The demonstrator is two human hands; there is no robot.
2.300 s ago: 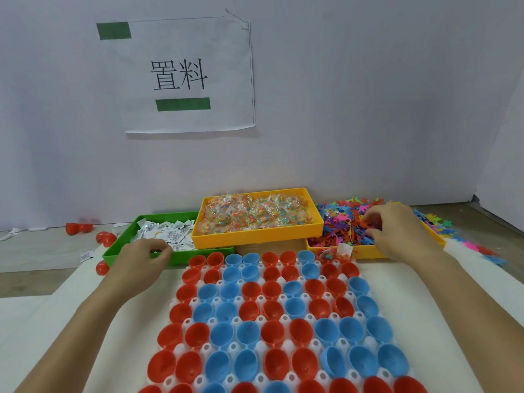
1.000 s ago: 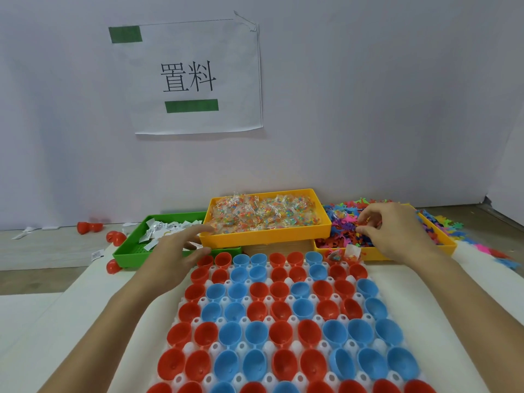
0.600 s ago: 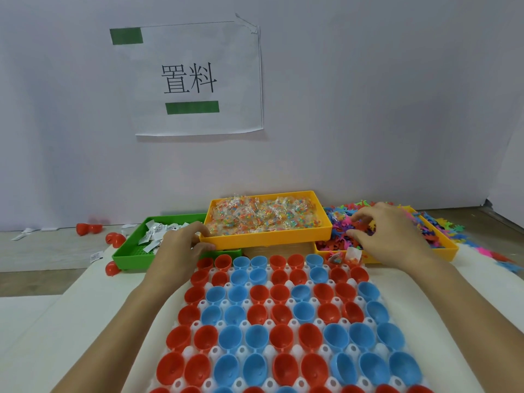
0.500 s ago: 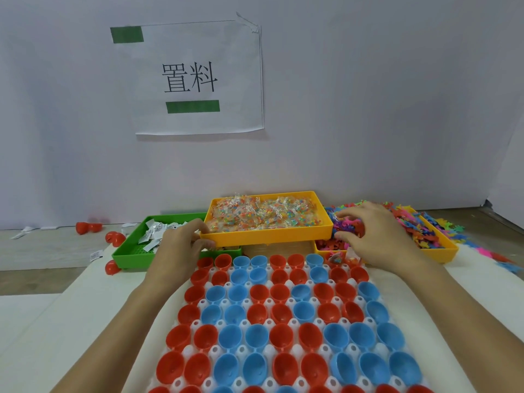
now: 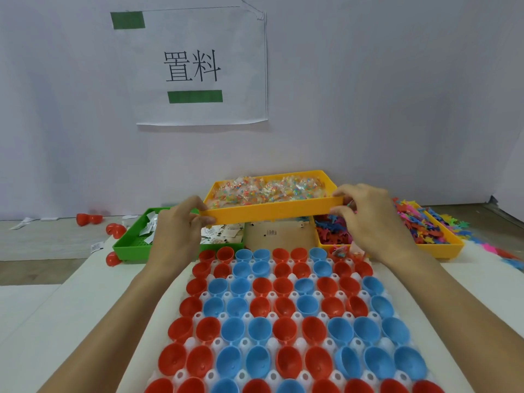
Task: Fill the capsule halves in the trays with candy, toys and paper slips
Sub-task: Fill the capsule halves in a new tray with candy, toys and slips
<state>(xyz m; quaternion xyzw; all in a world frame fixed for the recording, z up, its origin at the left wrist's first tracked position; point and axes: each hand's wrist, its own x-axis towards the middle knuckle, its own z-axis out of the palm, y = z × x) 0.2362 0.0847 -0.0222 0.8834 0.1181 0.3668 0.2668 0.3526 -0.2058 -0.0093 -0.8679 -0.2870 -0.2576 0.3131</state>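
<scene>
A yellow tray of wrapped candy (image 5: 272,211) is lifted off the table and tilted. My left hand (image 5: 178,228) grips its near left corner and my right hand (image 5: 368,219) grips its near right corner. Below lies a white tray (image 5: 272,319) holding several red and blue capsule halves; one half near the far right (image 5: 338,252) holds a toy and a slip. A green tray of paper slips (image 5: 133,239) sits at the left. At the right a yellow tray of colourful plastic toys (image 5: 436,245) stands partly behind my right hand.
A brown cardboard piece (image 5: 279,234) is bared where the candy tray stood. Loose red capsule halves (image 5: 114,229) lie left of the green tray. Stray toys (image 5: 507,255) lie at the far right. A paper sign (image 5: 198,66) hangs on the white wall behind.
My left hand left the slip tray and my right hand left the toy tray. Both took the candy tray's near corners and lifted it.
</scene>
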